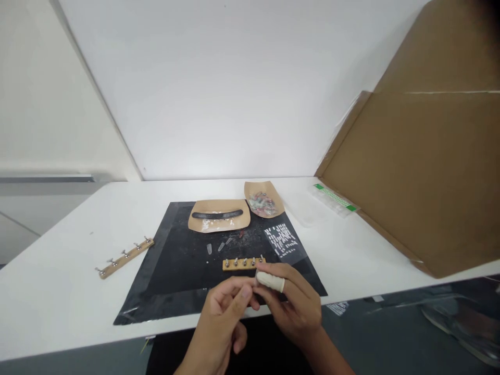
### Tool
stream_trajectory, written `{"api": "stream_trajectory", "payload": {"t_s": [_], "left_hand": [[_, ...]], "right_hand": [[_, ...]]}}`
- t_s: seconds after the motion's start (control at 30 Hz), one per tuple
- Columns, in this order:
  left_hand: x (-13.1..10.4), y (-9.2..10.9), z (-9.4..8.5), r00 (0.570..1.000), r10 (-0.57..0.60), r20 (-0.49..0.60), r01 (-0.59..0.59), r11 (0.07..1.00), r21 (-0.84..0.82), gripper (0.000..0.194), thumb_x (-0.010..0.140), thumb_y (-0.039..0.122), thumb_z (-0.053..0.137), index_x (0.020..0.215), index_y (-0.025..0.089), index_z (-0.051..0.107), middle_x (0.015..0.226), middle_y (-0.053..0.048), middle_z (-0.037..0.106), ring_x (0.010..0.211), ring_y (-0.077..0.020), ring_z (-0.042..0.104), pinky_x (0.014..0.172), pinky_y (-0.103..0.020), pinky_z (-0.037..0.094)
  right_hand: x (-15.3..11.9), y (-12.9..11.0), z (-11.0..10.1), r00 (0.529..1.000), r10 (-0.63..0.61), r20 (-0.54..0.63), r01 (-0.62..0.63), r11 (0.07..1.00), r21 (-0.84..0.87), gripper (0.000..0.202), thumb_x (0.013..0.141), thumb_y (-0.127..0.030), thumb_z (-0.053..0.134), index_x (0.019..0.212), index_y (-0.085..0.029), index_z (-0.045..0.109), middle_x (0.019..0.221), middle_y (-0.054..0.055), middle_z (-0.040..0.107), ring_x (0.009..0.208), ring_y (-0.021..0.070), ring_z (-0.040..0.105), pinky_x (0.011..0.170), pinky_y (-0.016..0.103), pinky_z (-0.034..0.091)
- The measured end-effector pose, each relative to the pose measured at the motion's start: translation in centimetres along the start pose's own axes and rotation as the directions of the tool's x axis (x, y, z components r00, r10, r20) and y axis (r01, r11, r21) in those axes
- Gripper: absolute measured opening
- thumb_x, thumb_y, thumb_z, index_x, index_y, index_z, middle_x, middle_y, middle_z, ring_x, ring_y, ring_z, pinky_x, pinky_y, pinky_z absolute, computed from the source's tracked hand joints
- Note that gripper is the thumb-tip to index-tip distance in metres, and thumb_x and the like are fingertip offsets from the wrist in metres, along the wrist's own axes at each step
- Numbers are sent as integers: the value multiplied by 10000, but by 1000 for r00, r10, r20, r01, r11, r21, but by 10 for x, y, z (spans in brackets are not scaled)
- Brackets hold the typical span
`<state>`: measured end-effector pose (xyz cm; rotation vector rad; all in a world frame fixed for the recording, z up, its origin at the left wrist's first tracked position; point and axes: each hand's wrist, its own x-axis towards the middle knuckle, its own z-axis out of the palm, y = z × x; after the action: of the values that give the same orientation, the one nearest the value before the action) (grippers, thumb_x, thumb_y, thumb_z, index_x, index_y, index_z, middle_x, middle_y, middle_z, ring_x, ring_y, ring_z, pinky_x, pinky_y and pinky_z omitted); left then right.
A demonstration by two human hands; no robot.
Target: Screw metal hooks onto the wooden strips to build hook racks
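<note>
At the lower centre of the frame, one small translucent piece (256, 279) is being handled, and the work on it looks to be underway rather than finished. The right hand (295, 304) has its grip closed on the piece, with a pale finger cover (271, 282) on one finger. The left hand (228, 312) meets it from the other side with a fingertip; whether its own grip is clenched on the piece or only steadying it, I cannot tell.

Just above the hands, a wooden strip (239, 265) with five metal posts lies on the black mat (156, 286). A second wooden strip (127, 257), also with five posts, sits at the left of the frame. No clear piece can be made out seated on either, so mounting does not appear done, though the post tops are too small to be sure.

Three loose clear pieces (210, 249) lie in the middle of the mat, apparently not dealt with yet. To their right, a sheet of white tabs (281, 239) has gaps in its rows, and looks only partly used. Above, a dark file (217, 215) rests in a cardboard tray (244, 221) among white bits, out of use at this moment.
</note>
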<state>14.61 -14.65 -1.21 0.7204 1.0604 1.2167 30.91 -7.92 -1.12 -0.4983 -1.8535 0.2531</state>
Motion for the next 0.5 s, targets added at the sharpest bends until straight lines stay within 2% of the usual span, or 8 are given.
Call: {"api": "stream_trajectory", "payload": {"t_s": [0.07, 0.1, 0.17, 0.2, 0.27, 0.3, 0.37, 0.5], "left_hand": [[10, 5, -11, 972, 234, 18, -229, 928, 293, 423, 961, 567, 697, 1130, 187, 775, 920, -78, 680, 572, -106, 554, 356, -159, 340], [17, 9, -17, 916, 399, 50, -378, 810, 448, 344, 997, 496, 669, 1119, 196, 784, 1023, -105, 693, 680, -141, 621, 394, -173, 388], [29, 15, -28, 740, 653, 164, -564, 468, 681, 215, 1027, 338, 647, 1158, 227, 777, 1061, -98, 697, 793, -169, 643, 537, -224, 497], [34, 17, -32, 653, 721, 233, -600, 304, 740, 188, 1020, 281, 658, 1159, 225, 771, 1040, -92, 702, 863, -192, 646, 675, -287, 558], [42, 19, -36, 569, 757, 322, -597, 111, 794, 171, 1009, 225, 671, 1159, 208, 752, 1018, -90, 693, 945, -225, 628, 847, -385, 568], [44, 18, -37, 558, 751, 354, -593, 62, 803, 168, 1003, 216, 678, 1157, 200, 742, 1025, -95, 686, 974, -237, 619, 877, -405, 560], [45, 17, -36, 568, 720, 398, -586, 14, 810, 167, 996, 208, 681, 1157, 194, 725, 1050, -104, 670, 1001, -250, 605, 877, -404, 555], [42, 16, -33, 594, 670, 444, -587, -16, 809, 180, 989, 189, 677, 1167, 195, 705, 1080, -107, 654, 1044, -259, 594, 900, -398, 551]], "right_hand": [[8, 11, -7, 997, 38, 64, -36, 999, -33, 349, 907, -21, 759, 1201, -204, 727, 1179, 109, 788, 1067, 238, 760, 886, 369, 667], [13, 18, -10, 992, 63, 110, -57, 997, -54, 307, 923, -44, 752, 1181, -210, 728, 1176, 102, 788, 1059, 229, 760, 873, 355, 665], [20, 33, -16, 970, 85, 228, -69, 995, -76, 227, 959, -92, 730, 1144, -223, 726, 1175, 88, 786, 1072, 223, 754, 916, 363, 654], [22, 40, -18, 958, 87, 275, -67, 995, -80, 208, 969, -108, 726, 1139, -227, 725, 1180, 83, 784, 1077, 221, 751, 936, 370, 648], [24, 51, -20, 934, 91, 346, -70, 995, -74, 199, 977, -136, 729, 1150, -233, 718, 1187, 76, 780, 1078, 215, 745, 946, 369, 641], [23, 55, -20, 925, 94, 369, -73, 995, -69, 201, 980, -146, 729, 1160, -235, 713, 1189, 74, 778, 1081, 213, 742, 945, 367, 638], [22, 58, -20, 912, 92, 400, -74, 995, -62, 204, 994, -153, 716, 1180, -236, 700, 1194, 74, 773, 1096, 210, 733, 954, 368, 627], [21, 58, -18, 902, 68, 427, -35, 996, -84, 222, 1015, -135, 683, 1213, -236, 678, 1206, 74, 775, 1114, 211, 723, 974, 387, 592]]}}
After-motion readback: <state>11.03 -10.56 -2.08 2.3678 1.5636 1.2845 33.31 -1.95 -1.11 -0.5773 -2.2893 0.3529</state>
